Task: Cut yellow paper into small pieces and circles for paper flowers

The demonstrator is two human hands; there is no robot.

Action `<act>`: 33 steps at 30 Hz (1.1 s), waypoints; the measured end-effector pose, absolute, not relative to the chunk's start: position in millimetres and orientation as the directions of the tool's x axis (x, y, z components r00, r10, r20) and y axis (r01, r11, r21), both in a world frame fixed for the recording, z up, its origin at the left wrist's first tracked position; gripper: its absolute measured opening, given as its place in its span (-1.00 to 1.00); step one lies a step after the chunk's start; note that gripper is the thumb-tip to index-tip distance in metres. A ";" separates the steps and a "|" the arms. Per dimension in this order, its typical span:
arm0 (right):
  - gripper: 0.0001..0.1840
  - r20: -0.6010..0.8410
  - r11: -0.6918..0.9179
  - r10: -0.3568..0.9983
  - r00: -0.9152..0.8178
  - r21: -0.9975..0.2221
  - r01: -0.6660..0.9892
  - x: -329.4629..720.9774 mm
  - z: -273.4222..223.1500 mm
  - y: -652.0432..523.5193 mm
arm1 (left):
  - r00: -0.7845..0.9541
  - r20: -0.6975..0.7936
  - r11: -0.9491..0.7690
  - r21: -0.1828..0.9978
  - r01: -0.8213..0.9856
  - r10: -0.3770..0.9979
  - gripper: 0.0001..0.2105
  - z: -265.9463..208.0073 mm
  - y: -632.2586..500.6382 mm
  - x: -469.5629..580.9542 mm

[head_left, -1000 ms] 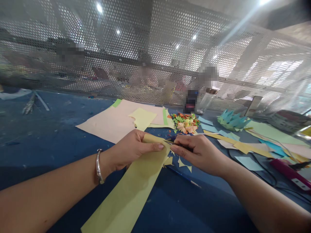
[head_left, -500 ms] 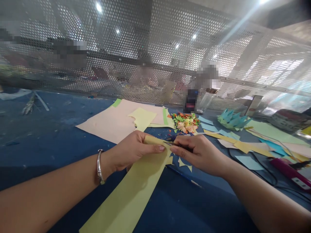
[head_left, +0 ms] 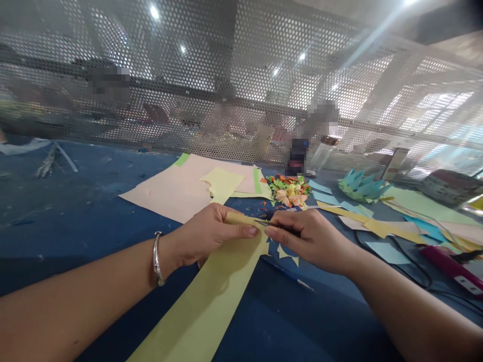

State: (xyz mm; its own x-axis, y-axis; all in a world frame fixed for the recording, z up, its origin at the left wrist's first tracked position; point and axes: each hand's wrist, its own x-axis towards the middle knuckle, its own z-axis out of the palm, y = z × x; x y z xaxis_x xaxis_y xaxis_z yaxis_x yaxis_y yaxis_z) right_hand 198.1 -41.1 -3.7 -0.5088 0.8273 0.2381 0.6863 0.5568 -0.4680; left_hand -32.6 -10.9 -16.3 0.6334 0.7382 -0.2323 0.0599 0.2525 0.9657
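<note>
My left hand (head_left: 211,232) pinches the top of a long yellow paper strip (head_left: 211,296), thumb on its near face, fingers mostly behind it. The strip's upper edge is folded or curled, and its lower end runs down out of view. In my right hand (head_left: 307,239) is a pair of scissors (head_left: 261,222); only the pointed blades show clearly, touching the strip's right edge beside my left thumb. My fingers hide most of the handles. Small yellow paper scraps (head_left: 283,252) lie just below. Near them rests a thin blue pen-like stick (head_left: 285,271) with a pale tip.
Behind my hands lie a large pale pink sheet (head_left: 166,193) and a heap of colourful paper cuttings (head_left: 289,191). To the right are a blue pointed paper piece (head_left: 360,186), loose paper strips, cables and a magenta power strip (head_left: 451,269). A perforated metal screen (head_left: 188,100) borders the table.
The view has shifted very slightly. Both hands keep nearly the same place and grip, with the scissor blades still at the strip's edge.
</note>
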 end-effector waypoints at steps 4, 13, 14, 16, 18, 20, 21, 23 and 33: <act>-0.55 0.237 0.550 0.831 -0.502 -0.478 0.685 198.4 -3.3 -41.3 | 0.644 -0.228 0.247 0.967 0.062 0.730 -0.75 -15.8 -10.8 -32.2; -0.57 0.243 0.558 0.826 -0.509 -0.477 0.679 198.7 -4.8 -41.1 | 0.652 -0.270 0.326 0.945 0.037 0.709 -0.78 -18.3 -11.9 -31.6; -0.57 0.242 0.558 0.826 -0.509 -0.477 0.679 198.8 -4.7 -41.3 | 0.654 -0.272 0.328 0.944 0.039 0.706 -0.77 -18.8 -11.6 -31.8; -0.57 0.247 0.561 0.825 -0.509 -0.471 0.681 198.8 -4.2 -41.9 | 0.663 -0.269 0.327 0.944 0.038 0.699 -0.74 -19.8 -10.6 -32.1; -0.56 0.256 0.571 0.819 -0.514 -0.462 0.679 198.5 -3.9 -42.4 | 0.673 -0.265 0.325 0.945 0.038 0.691 -0.73 -20.4 -9.8 -32.3; -0.56 0.261 0.580 0.812 -0.521 -0.456 0.675 198.0 -3.9 -42.5 | 0.678 -0.264 0.326 0.945 0.039 0.686 -0.73 -20.9 -9.2 -32.3; -0.56 0.265 0.584 0.810 -0.524 -0.453 0.674 197.7 -4.1 -42.4 | 0.678 -0.266 0.325 0.945 0.041 0.685 -0.73 -21.0 -9.0 -32.3; -0.56 0.270 0.592 0.804 -0.529 -0.449 0.669 197.7 -4.5 -42.0 | 0.678 -0.267 0.322 0.946 0.047 0.685 -0.73 -20.9 -8.7 -32.4; -0.55 0.253 0.553 0.830 -0.497 -0.488 0.675 201.9 -4.9 -40.3 | 0.635 -0.228 0.299 0.954 -0.005 0.738 -0.76 -15.6 -7.0 -33.1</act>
